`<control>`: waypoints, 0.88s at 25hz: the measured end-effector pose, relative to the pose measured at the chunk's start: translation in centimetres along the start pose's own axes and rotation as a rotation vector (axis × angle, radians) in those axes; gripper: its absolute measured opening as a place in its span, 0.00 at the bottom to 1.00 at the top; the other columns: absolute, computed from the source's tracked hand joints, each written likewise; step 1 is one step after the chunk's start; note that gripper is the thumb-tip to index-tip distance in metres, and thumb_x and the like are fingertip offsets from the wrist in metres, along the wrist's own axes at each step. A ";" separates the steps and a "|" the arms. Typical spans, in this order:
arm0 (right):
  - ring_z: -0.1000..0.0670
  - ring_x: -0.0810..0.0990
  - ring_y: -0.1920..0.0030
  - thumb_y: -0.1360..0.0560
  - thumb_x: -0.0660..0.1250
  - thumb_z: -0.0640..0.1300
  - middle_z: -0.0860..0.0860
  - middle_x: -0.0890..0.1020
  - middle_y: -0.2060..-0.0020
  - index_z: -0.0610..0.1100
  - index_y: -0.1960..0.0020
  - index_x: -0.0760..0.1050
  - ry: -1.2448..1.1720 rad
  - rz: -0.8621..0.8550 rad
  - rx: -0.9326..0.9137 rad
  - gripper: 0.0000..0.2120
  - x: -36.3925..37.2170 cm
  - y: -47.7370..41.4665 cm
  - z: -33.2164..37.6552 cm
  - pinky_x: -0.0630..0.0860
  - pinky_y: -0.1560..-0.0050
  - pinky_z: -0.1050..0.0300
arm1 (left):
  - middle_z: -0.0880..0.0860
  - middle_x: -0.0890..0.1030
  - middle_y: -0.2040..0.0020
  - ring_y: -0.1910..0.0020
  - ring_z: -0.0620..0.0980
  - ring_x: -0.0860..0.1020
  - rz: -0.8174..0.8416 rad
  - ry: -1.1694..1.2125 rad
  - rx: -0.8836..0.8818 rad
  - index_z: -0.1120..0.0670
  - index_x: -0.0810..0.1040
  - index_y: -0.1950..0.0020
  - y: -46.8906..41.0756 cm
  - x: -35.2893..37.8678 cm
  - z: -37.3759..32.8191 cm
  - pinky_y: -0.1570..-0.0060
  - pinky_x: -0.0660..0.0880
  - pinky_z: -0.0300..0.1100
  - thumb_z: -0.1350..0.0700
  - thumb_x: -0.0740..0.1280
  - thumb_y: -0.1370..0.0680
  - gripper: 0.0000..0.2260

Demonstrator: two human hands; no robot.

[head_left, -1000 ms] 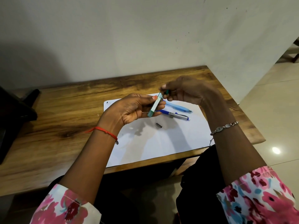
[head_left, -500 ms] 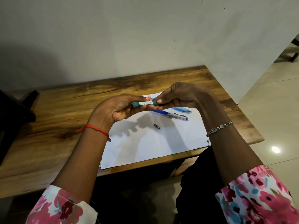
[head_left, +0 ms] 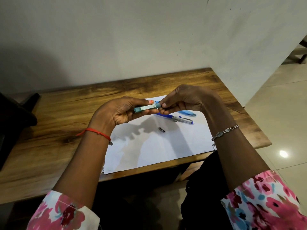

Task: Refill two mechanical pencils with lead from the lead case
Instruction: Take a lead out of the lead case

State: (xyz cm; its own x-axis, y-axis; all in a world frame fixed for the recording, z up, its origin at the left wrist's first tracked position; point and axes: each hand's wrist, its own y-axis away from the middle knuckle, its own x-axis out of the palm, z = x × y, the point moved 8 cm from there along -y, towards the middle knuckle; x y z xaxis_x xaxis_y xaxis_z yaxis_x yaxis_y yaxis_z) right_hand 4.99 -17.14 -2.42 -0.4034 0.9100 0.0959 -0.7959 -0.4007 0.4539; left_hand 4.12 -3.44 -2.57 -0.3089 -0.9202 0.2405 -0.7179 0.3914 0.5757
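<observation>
Translucent teal plastic lead case, glossy grained wood table, matt white paper, shiny metal-barrelled pencil

A sheet of paper lies on the right half of the desk, its near side reaching the desk's front edge. Toward the sheet's far right corner two pencils lie close together, the farther pencil just behind the nearer pencil. A small cap lies on the sheet in front of them. Above the sheet's far edge hangs the lead case between both hands: the left hand grips its left end and the right hand pinches its right end. A bulky object sits at the desk's left edge.
</observation>
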 end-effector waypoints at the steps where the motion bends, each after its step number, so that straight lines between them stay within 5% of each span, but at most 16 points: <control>1: 0.49 0.85 0.64 0.28 0.62 0.26 0.41 0.85 0.64 0.30 0.52 0.79 0.008 -0.010 -0.018 0.08 -0.2 0.1 0.2 0.80 0.62 0.63 | 0.58 0.85 0.63 0.66 0.49 0.84 0.019 -0.023 0.007 0.63 0.80 0.59 -0.1 0.1 0.0 0.73 0.76 0.32 0.64 0.66 0.27 0.04; 7: 0.49 0.85 0.65 0.27 0.66 0.31 0.43 0.85 0.65 0.33 0.55 0.80 0.084 -0.056 -0.048 0.04 -0.8 0.5 0.7 0.80 0.64 0.63 | 0.56 0.85 0.61 0.61 0.47 0.84 0.092 -0.179 0.053 0.62 0.80 0.54 -0.5 0.2 0.1 0.66 0.79 0.35 0.61 0.65 0.26 0.06; 22: 0.55 0.73 0.77 0.26 0.69 0.42 0.49 0.81 0.73 0.40 0.57 0.83 0.193 -0.165 -0.196 0.06 -1.4 0.8 2.0 0.70 0.77 0.67 | 0.54 0.86 0.57 0.56 0.48 0.84 0.164 -0.106 0.117 0.57 0.82 0.52 -1.8 1.1 0.6 0.58 0.80 0.39 0.61 0.65 0.26 0.07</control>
State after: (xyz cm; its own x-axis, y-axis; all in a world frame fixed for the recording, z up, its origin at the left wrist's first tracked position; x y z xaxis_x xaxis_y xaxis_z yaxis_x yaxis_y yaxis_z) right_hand 5.86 -18.50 -0.40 -0.3254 0.9347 -0.1432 -0.9219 -0.2798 0.2680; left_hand 4.72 -5.16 -3.79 -0.4868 -0.8408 0.2369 -0.7183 0.5396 0.4391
